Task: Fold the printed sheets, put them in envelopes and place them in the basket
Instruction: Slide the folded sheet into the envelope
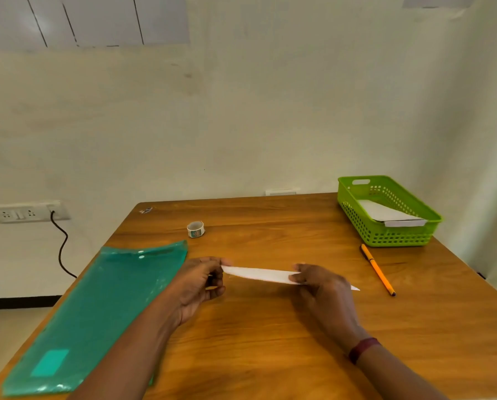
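So, from my end of the head-cam feed, both hands were out over the wooden table (270,342), holding a long white paper (258,274) between them just above the tabletop. The left hand (205,280) pinched the paper's left end, thumb and fingers curled onto it. The right hand (319,287) gripped it nearer the right end, fingers wrapped over the top, and a pointed tip of the paper poked out past that hand to the right. The paper was turned almost edge-on to the camera, so I honestly couldn't tell if it was a folded sheet or an envelope. A maroon wristband (362,349) sat on the right wrist.

Over at the far right corner of the table stood the green perforated basket (385,238), with a white envelope (385,213) lying inside, one end propped up on the near rim. An orange pen (377,269) lay on the table between the basket and the right hand, touching neither.

On the left, a teal plastic folder (103,307) lay flat along the table's edge, with the left forearm crossing above its near corner. A small tape roll (195,228) stood just beyond the folder's far end. On the wall left of the table, a white socket panel (29,213) had a black cable (62,249) plugged in and hanging down.
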Demonstrator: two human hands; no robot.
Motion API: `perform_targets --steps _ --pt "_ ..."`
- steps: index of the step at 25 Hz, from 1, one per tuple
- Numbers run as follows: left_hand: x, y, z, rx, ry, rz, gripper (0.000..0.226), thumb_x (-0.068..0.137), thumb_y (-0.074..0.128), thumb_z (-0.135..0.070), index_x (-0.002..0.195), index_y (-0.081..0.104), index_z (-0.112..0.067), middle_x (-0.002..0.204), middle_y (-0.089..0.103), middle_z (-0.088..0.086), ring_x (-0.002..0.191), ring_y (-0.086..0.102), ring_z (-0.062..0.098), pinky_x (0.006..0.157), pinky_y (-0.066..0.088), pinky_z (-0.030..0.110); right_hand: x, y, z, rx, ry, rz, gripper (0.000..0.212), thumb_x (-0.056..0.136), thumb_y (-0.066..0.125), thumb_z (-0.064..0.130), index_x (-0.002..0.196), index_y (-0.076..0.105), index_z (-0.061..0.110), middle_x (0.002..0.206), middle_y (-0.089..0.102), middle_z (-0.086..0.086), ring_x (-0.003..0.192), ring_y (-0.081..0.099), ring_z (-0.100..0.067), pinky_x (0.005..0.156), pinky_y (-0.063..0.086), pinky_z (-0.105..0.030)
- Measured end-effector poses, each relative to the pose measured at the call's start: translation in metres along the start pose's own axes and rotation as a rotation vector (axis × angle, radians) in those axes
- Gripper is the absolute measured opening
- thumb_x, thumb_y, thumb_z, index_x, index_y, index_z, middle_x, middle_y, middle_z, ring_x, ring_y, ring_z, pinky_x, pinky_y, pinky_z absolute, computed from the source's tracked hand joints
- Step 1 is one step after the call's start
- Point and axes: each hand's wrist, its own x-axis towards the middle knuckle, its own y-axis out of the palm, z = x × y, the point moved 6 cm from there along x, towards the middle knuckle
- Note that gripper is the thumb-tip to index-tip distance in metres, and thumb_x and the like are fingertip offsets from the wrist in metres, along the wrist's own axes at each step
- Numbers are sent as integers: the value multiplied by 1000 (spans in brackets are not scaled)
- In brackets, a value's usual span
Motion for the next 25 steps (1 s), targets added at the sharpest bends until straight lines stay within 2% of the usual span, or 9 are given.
perform_targets --steps 4,6,9,11,13,16,20,23,25 --pt "11 -16 25 -26 -101 -86 19 89 53 -9 96 69 -1 108 68 19 102 63 35 77 55 45 -17 29 1 -86 79 231 35 85 70 18 119 66 26 134 58 7 127 50 -7 108 43 -33" --pt "13 -20 29 89 -83 -137 16 88 63 -3 103 69 -4 109 68 17 101 64 30 84 57 43 -22 42 3 -141 76 400 49 91 57 46 137 48 34 149 33 17 141 27 -2 118 24 -27" --pt "17 -23 25 483 76 -269 26 85 71 -2 106 71 -17 97 64 1 91 60 18 77 53 29 -23 56 2 -230 103 567 74 89 31 72 151 16 36 153 -1 21 145 -3 -1 116 2 -22" --pt "13 -17 19 740 205 -365 42 85 74 -13 123 63 -25 106 62 -1 99 59 17 82 51 28 -24 61 2 -277 94 621 76 90 19 73 153 3 32 154 -12 15 145 -12 -4 116 -4 -24" --pt "4 -7 18 1063 266 -472 65 87 71 -29 144 39 -31 133 48 4 122 50 21 94 47 30 -24 62 4 -318 77 636 73 93 13 69 153 -3 28 154 -16 11 145 -16 -6 117 -7 -26" --pt "-10 21 18 1441 448 -542 63 94 55 -43 149 25 -33 152 27 7 137 34 23 102 42 32 -21 60 3 -347 95 585 67 98 13 59 153 5 23 154 -10 7 146 -11 -8 117 -5 -26" --pt "-1 59 41 1446 520 -214 54 103 33 -40 154 15 -33 164 7 0 149 10 21 120 18 42 -8 68 4 -401 32 475 64 100 7 48 150 29 14 158 22 -6 145 3 -13 117 5 -34" --pt "15 61 60 1505 444 -140 57 104 20 -45 154 -5 -36 164 -11 0 151 -7 23 122 3 48 -11 83 2 -415 30 620 78 88 -9 56 154 8 17 161 0 -4 148 -10 -18 117 -6 -38" --pt "21 56 67 1560 390 -145 58 102 14 -50 154 -8 -36 163 -14 1 150 -12 24 122 -2 48 -12 84 0 -439 48 673 80 85 -10 60 153 0 20 162 -8 -3 148 -14 -20 117 -11 -38"
